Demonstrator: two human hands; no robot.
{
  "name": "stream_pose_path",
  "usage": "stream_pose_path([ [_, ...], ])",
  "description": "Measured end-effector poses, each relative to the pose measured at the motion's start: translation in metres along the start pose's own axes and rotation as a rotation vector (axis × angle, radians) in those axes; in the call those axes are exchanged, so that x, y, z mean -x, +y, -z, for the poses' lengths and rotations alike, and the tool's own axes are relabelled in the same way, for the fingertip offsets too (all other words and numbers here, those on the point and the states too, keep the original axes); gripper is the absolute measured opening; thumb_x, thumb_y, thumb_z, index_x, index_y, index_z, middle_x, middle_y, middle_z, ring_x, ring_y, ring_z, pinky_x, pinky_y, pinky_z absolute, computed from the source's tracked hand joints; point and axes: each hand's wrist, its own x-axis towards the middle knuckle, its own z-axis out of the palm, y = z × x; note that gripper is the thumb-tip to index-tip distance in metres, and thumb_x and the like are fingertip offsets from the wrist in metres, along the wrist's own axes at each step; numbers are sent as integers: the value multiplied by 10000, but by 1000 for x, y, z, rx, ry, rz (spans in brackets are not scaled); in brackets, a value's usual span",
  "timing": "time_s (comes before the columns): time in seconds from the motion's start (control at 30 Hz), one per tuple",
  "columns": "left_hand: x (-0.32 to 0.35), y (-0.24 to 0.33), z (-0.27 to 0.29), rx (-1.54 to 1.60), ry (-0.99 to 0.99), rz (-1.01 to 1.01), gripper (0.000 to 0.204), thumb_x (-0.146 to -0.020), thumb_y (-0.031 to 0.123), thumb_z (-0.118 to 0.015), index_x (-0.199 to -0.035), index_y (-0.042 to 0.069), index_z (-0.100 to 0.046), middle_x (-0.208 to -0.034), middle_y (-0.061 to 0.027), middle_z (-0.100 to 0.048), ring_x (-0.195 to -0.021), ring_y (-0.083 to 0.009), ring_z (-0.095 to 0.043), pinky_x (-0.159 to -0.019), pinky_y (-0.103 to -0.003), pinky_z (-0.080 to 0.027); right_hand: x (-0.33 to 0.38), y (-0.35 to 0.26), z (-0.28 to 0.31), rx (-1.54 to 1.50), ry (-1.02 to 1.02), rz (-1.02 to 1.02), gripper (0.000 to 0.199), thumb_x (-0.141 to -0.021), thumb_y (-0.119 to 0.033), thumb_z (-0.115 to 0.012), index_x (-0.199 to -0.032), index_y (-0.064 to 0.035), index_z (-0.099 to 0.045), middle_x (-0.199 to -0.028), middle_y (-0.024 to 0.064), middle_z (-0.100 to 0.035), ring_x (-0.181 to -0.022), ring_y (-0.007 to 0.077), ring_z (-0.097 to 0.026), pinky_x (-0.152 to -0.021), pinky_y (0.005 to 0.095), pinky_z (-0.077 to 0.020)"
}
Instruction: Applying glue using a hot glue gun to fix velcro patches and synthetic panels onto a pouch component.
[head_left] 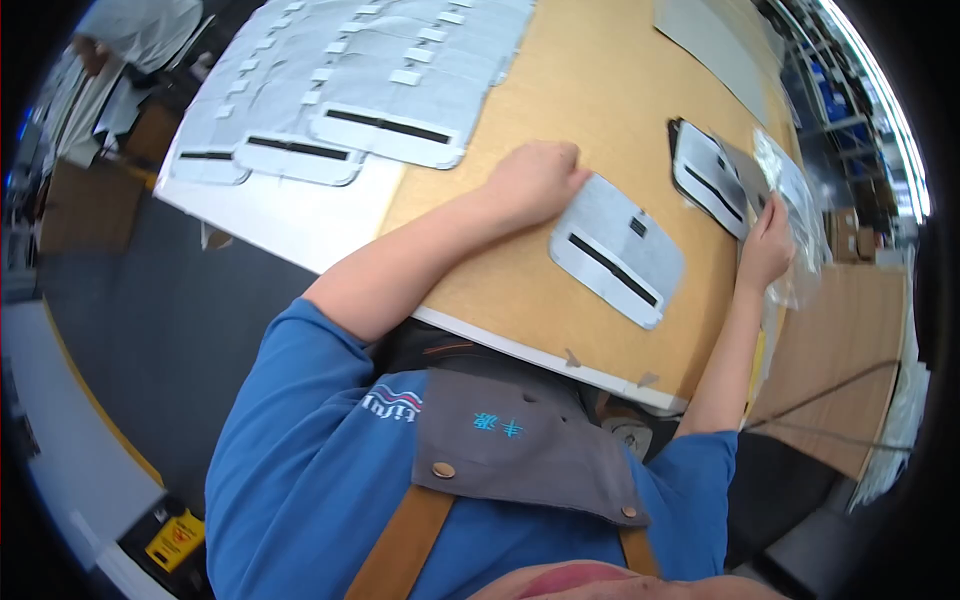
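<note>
Head cam: R hand (767,247) at clear plastic bag (806,225), contents unclear.

"What lies left on the table (500,285)?"
"Overlapping panels (420,150)."
"And right of them?"
"A single panel (610,232), then a pile (706,165) farther right, a plastic bag (802,215) just beyond."

Tan-and-white table (560,100) bearing 1 rounded grey black-striped panel (598,232), probably fabric; 3 overlapping grey striped panels (400,142); 1 grey panel stack (704,165).
</note>
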Motion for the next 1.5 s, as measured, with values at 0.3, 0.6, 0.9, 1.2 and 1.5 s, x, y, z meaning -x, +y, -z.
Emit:
stream_pose_path([
  [0.3,0,-1,7,435,-78,97,475,-1030,426,-490,-1025,-5,-690,-857,-92,-715,-704,-181,-555,-649,-311,-447,-44,-48,122,-985,-86,-167,164,-953,-133,-669,-1099,-66,-695,-924,13,-700,-845,102,-630,-741,271,-493],
  [0.6,9,14,2,623,-586,284,527,-1040,467,-486,-1049,-27,-669,-754,-16,-635,-517,-43,-355,-462,-237,-297,19,-121,79,-1007,-1068,-57,183,-933,-190,-666,-1030,-38,-700,-823,39,-667,-730,98,-585,-675,257,-467],
  [0.9,14,36,8,195,-460,287,314,-919,262,-703,-1096,3,-701,-790,-135,-689,-702,-185,-632,-669,-329,-508,64,-81,85,-811,-1031,-280,240,-874,-256,-718,-941,-26,-699,-751,74,-653,-667,167,-587,-623,312,-462],
  [1.2,16,22,-13,-18,-154,23,467,-842,214,-782,-1247,83,-588,-820,-131,-664,-764,-260,-677,-717,-365,-548,72,-89,83,-711,-872,-413,256,-859,-282,-722,-895,-35,-665,-817,130,-673,-749,280,-638,-673,375,-484],
  [1.5,21,15,-12,-193,-40,-164,501,-853,227,-760,-1286,79,-559,-1141,-174,-646,-957,-298,-678,-809,-402,-556,84,-89,72,-666,-780,-319,283,-821,-287,-762,-959,-63,-657,-959,108,-669,-879,294,-640,-766,400,-501],
])
